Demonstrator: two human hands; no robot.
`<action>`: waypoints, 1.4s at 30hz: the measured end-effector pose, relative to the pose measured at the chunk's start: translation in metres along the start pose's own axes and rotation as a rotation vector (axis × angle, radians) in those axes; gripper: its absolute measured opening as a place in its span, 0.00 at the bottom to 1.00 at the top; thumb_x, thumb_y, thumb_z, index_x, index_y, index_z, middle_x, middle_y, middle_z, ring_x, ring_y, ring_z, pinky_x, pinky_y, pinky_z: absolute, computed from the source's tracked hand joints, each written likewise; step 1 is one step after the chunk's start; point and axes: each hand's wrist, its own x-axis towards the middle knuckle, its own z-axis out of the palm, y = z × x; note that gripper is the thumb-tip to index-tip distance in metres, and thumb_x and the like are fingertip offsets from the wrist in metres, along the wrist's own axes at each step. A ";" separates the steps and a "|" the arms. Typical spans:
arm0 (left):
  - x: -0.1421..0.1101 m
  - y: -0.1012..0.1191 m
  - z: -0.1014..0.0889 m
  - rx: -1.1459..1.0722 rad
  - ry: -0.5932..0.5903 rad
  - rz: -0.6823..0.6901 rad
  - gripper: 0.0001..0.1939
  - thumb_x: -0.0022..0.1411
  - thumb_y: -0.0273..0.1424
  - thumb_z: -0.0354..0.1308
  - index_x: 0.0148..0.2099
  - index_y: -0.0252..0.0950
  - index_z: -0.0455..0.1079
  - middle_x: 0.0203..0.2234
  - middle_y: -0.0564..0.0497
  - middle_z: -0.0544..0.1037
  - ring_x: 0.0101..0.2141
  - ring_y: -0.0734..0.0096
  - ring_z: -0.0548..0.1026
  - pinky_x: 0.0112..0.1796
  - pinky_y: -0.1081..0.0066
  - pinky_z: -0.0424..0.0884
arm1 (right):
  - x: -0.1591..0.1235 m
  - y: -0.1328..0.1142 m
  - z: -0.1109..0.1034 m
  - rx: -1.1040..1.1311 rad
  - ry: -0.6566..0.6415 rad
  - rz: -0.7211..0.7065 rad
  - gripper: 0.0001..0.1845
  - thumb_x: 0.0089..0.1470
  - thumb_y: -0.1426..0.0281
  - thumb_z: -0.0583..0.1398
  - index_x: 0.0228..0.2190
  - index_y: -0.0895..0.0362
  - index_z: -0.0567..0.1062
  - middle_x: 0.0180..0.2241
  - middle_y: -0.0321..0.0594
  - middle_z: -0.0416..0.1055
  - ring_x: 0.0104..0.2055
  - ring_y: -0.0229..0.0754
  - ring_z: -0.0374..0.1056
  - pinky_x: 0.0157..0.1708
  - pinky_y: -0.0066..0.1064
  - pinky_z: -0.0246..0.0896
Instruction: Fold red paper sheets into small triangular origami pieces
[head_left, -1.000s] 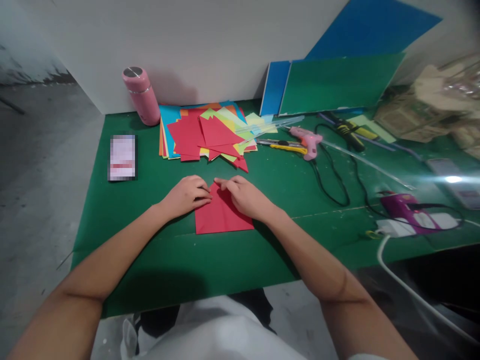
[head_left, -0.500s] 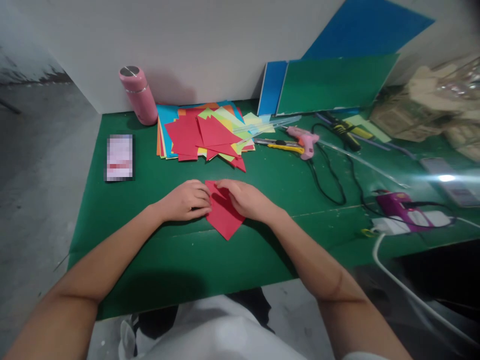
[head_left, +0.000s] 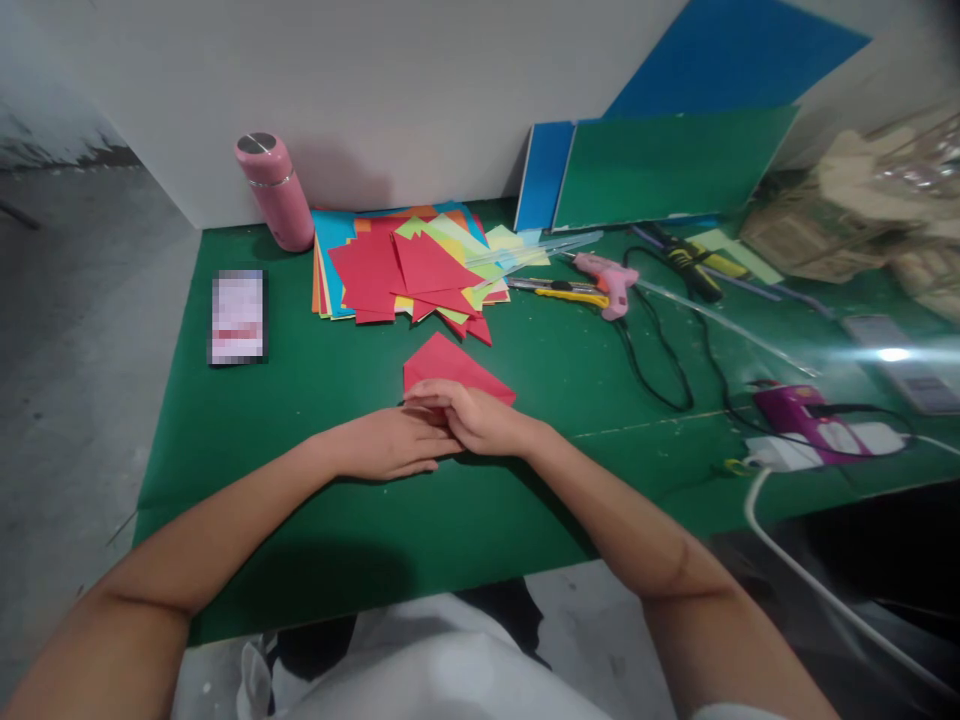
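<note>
A sheet of red paper (head_left: 446, 362) lies folded on the green tabletop, its pointed side facing away from me. My right hand (head_left: 480, 415) rests on its near edge, fingers extended and slightly curved, crossing over my left fingertips. Flat beside that same near edge is my left hand (head_left: 390, 440), fingers stretched out and partly covered by the right. The paper's near edge is hidden beneath both hands. Just beyond it lies a pile of coloured paper (head_left: 367, 275), with red pieces on top.
A pink bottle (head_left: 277, 195) and a blurred-out phone-sized object (head_left: 238, 316) stand at the left. To the right lie a yellow utility knife (head_left: 574, 292), a pink glue gun (head_left: 611, 285) with its cord, and a purple-and-white power adapter (head_left: 810, 425). Green board (head_left: 675, 165) leans at the back.
The red paper has gone from a kite-like shape pointing toward me to a folded shape pointing away. Both hands have come nearer to me, and the right now overlaps the left.
</note>
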 end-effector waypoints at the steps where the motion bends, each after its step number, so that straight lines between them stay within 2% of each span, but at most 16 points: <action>1: 0.000 0.001 0.000 -0.016 -0.014 -0.013 0.21 0.72 0.33 0.45 0.62 0.31 0.65 0.55 0.37 0.73 0.56 0.59 0.70 0.58 0.59 0.65 | 0.000 0.000 0.000 0.053 -0.001 -0.013 0.26 0.59 0.80 0.47 0.58 0.54 0.55 0.56 0.51 0.67 0.56 0.43 0.69 0.51 0.41 0.69; 4: 0.002 0.007 -0.001 -0.064 -0.037 -0.087 0.21 0.72 0.31 0.43 0.63 0.31 0.63 0.58 0.38 0.70 0.59 0.60 0.67 0.62 0.55 0.57 | 0.001 0.002 -0.006 0.069 0.052 -0.025 0.29 0.58 0.82 0.45 0.59 0.52 0.54 0.57 0.49 0.65 0.57 0.41 0.67 0.53 0.41 0.68; 7: 0.003 0.014 0.000 -0.088 -0.055 -0.194 0.23 0.71 0.24 0.40 0.65 0.39 0.60 0.60 0.45 0.69 0.61 0.63 0.65 0.64 0.47 0.44 | 0.000 0.008 -0.022 -0.198 0.236 0.010 0.26 0.55 0.81 0.49 0.53 0.52 0.65 0.54 0.46 0.69 0.60 0.44 0.64 0.58 0.46 0.61; 8: 0.004 0.015 0.001 -0.082 -0.062 -0.216 0.25 0.69 0.22 0.40 0.65 0.41 0.59 0.61 0.46 0.68 0.61 0.64 0.64 0.64 0.45 0.40 | -0.002 0.011 -0.028 -0.277 0.310 0.042 0.25 0.54 0.81 0.49 0.51 0.53 0.68 0.52 0.45 0.70 0.57 0.45 0.66 0.57 0.45 0.62; 10: 0.004 0.018 0.004 -0.041 -0.068 -0.250 0.28 0.67 0.20 0.41 0.66 0.40 0.57 0.63 0.47 0.65 0.62 0.62 0.63 0.64 0.43 0.38 | -0.006 0.017 -0.040 -0.392 0.429 0.131 0.21 0.54 0.81 0.49 0.45 0.53 0.72 0.43 0.42 0.76 0.44 0.43 0.73 0.47 0.40 0.69; 11: 0.005 0.020 0.007 -0.010 -0.066 -0.272 0.28 0.66 0.20 0.41 0.67 0.39 0.57 0.64 0.48 0.64 0.62 0.61 0.62 0.63 0.42 0.38 | -0.008 0.020 -0.045 -0.427 0.461 0.190 0.21 0.54 0.81 0.49 0.43 0.54 0.73 0.38 0.40 0.77 0.39 0.43 0.74 0.42 0.38 0.70; 13: 0.005 0.023 0.010 0.053 -0.061 -0.320 0.29 0.66 0.20 0.42 0.67 0.39 0.57 0.64 0.48 0.63 0.61 0.58 0.62 0.62 0.42 0.42 | -0.011 0.023 -0.051 -0.500 0.466 0.273 0.20 0.54 0.81 0.50 0.42 0.54 0.74 0.33 0.39 0.78 0.36 0.43 0.74 0.39 0.37 0.69; 18: 0.008 0.037 0.012 0.229 -0.088 -0.421 0.30 0.64 0.20 0.44 0.67 0.40 0.57 0.65 0.49 0.61 0.53 0.58 0.66 0.56 0.48 0.56 | -0.012 0.016 -0.052 -0.648 0.364 0.323 0.17 0.54 0.78 0.51 0.40 0.56 0.77 0.35 0.43 0.79 0.38 0.47 0.74 0.39 0.38 0.67; 21: 0.010 0.043 0.012 0.316 -0.101 -0.446 0.29 0.64 0.20 0.45 0.67 0.39 0.58 0.66 0.48 0.59 0.47 0.57 0.67 0.48 0.52 0.63 | -0.009 0.012 -0.050 -0.571 0.374 0.352 0.14 0.58 0.72 0.52 0.41 0.56 0.76 0.37 0.43 0.78 0.35 0.45 0.72 0.36 0.36 0.65; 25: 0.008 0.036 0.012 0.333 -0.100 -0.414 0.29 0.64 0.21 0.46 0.66 0.42 0.59 0.65 0.45 0.61 0.42 0.59 0.69 0.40 0.59 0.66 | -0.009 0.013 -0.050 -0.413 0.409 0.426 0.11 0.56 0.63 0.59 0.39 0.55 0.75 0.27 0.37 0.73 0.26 0.40 0.66 0.29 0.32 0.61; 28: 0.005 0.023 0.010 0.307 -0.046 -0.353 0.26 0.67 0.25 0.48 0.65 0.44 0.61 0.61 0.43 0.66 0.43 0.58 0.69 0.43 0.58 0.67 | -0.011 0.015 -0.051 -0.308 0.419 0.484 0.15 0.51 0.59 0.63 0.38 0.54 0.72 0.25 0.34 0.69 0.25 0.38 0.64 0.27 0.30 0.59; 31: 0.002 0.014 0.008 0.284 0.012 -0.303 0.22 0.68 0.31 0.52 0.63 0.47 0.65 0.56 0.44 0.70 0.56 0.47 0.63 0.54 0.48 0.61 | -0.014 0.015 -0.052 -0.215 0.414 0.501 0.18 0.48 0.61 0.65 0.40 0.54 0.69 0.26 0.32 0.68 0.24 0.36 0.63 0.26 0.29 0.58; 33: 0.002 0.012 0.008 0.271 0.021 -0.306 0.22 0.68 0.33 0.53 0.62 0.49 0.65 0.54 0.44 0.70 0.61 0.43 0.58 0.56 0.44 0.57 | -0.015 0.015 -0.052 -0.181 0.411 0.513 0.19 0.47 0.62 0.65 0.40 0.54 0.68 0.27 0.32 0.68 0.24 0.35 0.63 0.26 0.29 0.58; 38: 0.007 0.023 0.012 0.316 0.038 -0.389 0.21 0.70 0.40 0.50 0.63 0.50 0.65 0.57 0.45 0.69 0.60 0.43 0.60 0.55 0.46 0.58 | -0.012 0.020 -0.044 -0.099 0.526 0.529 0.19 0.46 0.63 0.65 0.40 0.53 0.67 0.29 0.32 0.68 0.24 0.34 0.62 0.26 0.29 0.59; 40: 0.008 0.028 0.014 0.349 0.025 -0.429 0.22 0.69 0.42 0.50 0.63 0.50 0.64 0.60 0.47 0.67 0.58 0.42 0.61 0.52 0.49 0.61 | -0.009 0.022 -0.040 -0.058 0.568 0.513 0.19 0.46 0.62 0.65 0.39 0.53 0.67 0.29 0.32 0.68 0.25 0.35 0.63 0.27 0.30 0.61; 42: 0.009 0.030 0.014 0.361 0.012 -0.457 0.23 0.69 0.45 0.50 0.64 0.50 0.63 0.62 0.49 0.65 0.54 0.46 0.64 0.48 0.54 0.62 | -0.007 0.021 -0.036 -0.029 0.579 0.488 0.19 0.47 0.62 0.65 0.40 0.54 0.68 0.29 0.33 0.68 0.26 0.36 0.65 0.29 0.30 0.63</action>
